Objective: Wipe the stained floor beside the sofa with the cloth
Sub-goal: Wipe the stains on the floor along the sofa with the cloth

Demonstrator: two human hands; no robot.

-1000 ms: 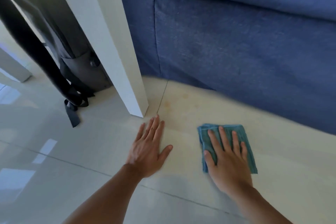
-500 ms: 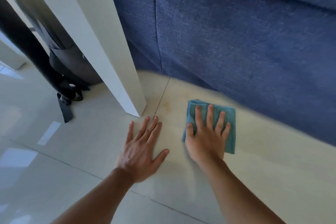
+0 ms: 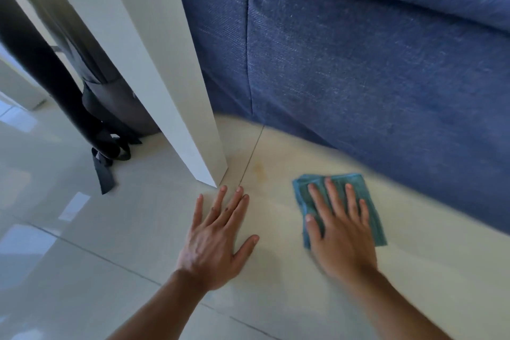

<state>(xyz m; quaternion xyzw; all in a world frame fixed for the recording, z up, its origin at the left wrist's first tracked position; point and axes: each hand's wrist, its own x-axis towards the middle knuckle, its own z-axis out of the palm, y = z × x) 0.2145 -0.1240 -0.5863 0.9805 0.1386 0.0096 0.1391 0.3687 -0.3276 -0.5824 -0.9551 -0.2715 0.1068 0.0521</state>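
Note:
A folded teal cloth (image 3: 368, 196) lies flat on the pale tiled floor (image 3: 276, 218) just in front of the blue sofa (image 3: 358, 69). My right hand (image 3: 339, 232) presses down on the cloth with fingers spread, covering most of it. A faint yellowish stain (image 3: 260, 170) marks the tile to the left of the cloth, near a grout line. My left hand (image 3: 218, 234) rests palm down on the bare floor with fingers apart, its fingertips close to the stain, holding nothing.
A white panel leg (image 3: 165, 77) comes down to the floor just beyond my left fingertips. Behind it stands a dark grey bag (image 3: 116, 107) with a black strap (image 3: 103, 176) trailing on the tiles. Glossy tiles stretch away to the left.
My right hand slid the cloth to the right, away from the stain, after having pushed it left and closer to the sofa. My left hand stayed planted on the floor.

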